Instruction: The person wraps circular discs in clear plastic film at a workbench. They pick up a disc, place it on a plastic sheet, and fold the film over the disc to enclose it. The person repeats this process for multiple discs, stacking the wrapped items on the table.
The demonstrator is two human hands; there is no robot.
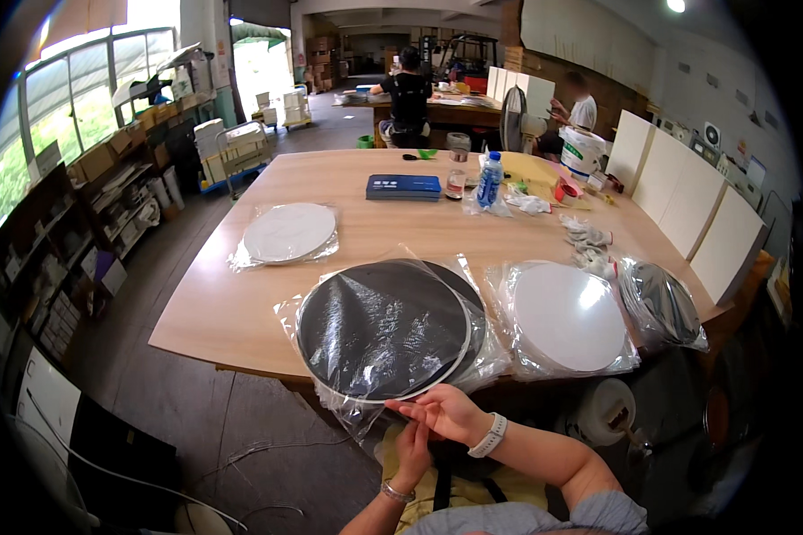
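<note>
Head view, black disc: the large black disc (pixel 384 330) lies in clear plastic film (pixel 489 355) at the near edge of the table (pixel 214 308); a pale rim (pixel 467 337) circles it, with more dark surface showing past its right side.
Right hand: the right hand (pixel 451 415) is at the black disc's near edge, fingers extended leftward; whether they pinch the film, I cannot tell.
Left hand: the left hand (pixel 411 456) is just below the black disc's near edge, fingers pointing up by the right hand; its grip is partly hidden, so I cannot tell.
White discs: one bagged white disc (pixel 290 234) lies beyond and left of the black disc, another (pixel 569 321) just right of it.
Silver disc: a bagged silver disc (pixel 662 303) lies farther right of the black disc.
Blue stack: a flat blue stack (pixel 403 187) sits beyond the black disc.
Bottle: a blue-labelled bottle (pixel 490 183) stands upright, beyond the black disc and to its right.
</note>
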